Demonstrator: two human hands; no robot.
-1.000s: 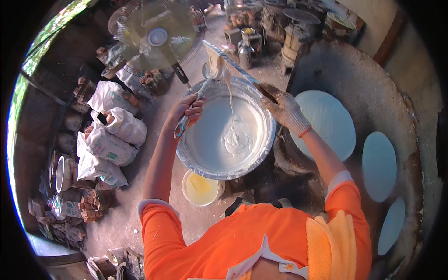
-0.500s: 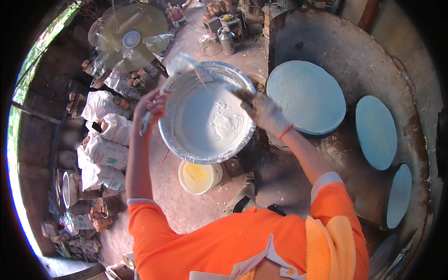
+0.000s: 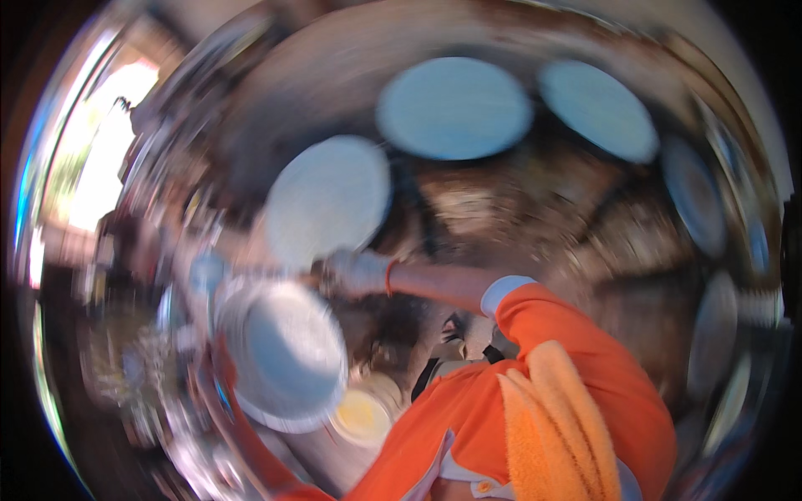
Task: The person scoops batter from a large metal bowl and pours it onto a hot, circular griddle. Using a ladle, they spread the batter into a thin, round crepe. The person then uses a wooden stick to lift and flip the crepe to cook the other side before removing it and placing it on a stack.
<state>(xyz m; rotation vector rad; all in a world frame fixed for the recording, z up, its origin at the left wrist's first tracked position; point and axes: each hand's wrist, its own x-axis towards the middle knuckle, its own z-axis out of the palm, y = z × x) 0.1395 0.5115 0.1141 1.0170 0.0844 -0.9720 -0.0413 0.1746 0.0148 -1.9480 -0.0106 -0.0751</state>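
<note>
My left hand [image 3: 215, 371], blurred, is closed round the handle of a pale blue ladle [image 3: 208, 272], whose head is beside the far left rim of a wide metal basin [image 3: 341, 355]. Whitish, batter-like liquid [image 3: 288, 342] fills part of the basin. In its pale glove, my right hand [image 3: 355, 272] is closed on a brown-ended, long thin tool [image 3: 322, 272] at the basin's far side. The tool's other end reaches left toward the ladle head; blur hides its exact kind. Just beyond the right hand lies a large round, pale blue-white surface [image 3: 330, 200].
More round pale surfaces [image 3: 455, 108] line the curved, brownish counter [image 3: 292, 92] at the far side and right. A white bucket [image 3: 384, 392] with something yellow inside stands beside the basin. Clutter at the left is smeared by motion.
My view has swung to the right, so the basin and both hands now appear lower and farther left. Both hands keep hold of their tools. More round surfaces show.
</note>
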